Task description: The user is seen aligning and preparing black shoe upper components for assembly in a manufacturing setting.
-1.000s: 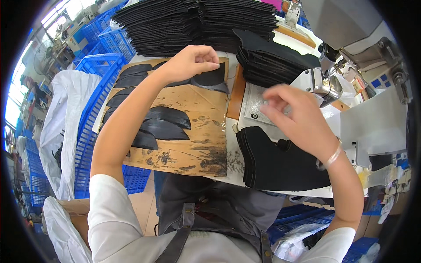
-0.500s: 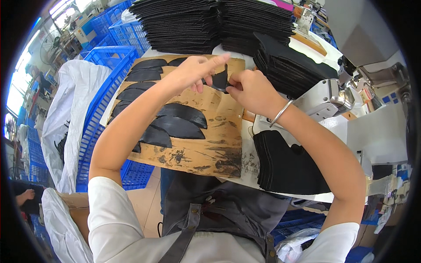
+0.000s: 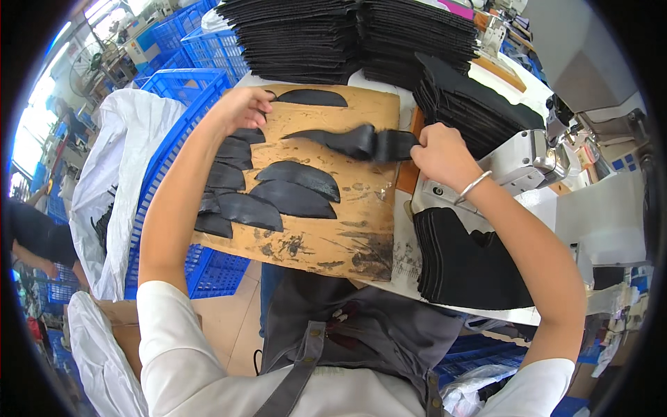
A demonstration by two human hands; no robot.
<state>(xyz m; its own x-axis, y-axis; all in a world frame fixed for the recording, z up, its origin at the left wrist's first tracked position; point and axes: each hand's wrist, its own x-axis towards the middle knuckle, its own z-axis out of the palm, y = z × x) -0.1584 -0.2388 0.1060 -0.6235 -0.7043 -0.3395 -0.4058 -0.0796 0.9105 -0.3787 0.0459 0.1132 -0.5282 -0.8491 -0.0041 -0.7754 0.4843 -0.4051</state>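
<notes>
One left hand (image 3: 243, 110), one right hand (image 3: 442, 151) and one bracelet (image 3: 473, 186) join one brown board (image 3: 361, 181), where four black curved pieces (image 3: 295, 199) show nearly whole and others overlap beyond sure count. Four black stacks (image 3: 302, 45) stand on the desk (image 3: 405, 240); the blurred strip's (image 3: 396, 146) piece count is unclear.

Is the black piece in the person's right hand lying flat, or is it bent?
Bent: the black piece in the right hand shows a wavy outline and a dip near its middle.

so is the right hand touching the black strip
Touching: the head view shows the right hand gripping the black strip by its right end, with no gap between them.
</notes>
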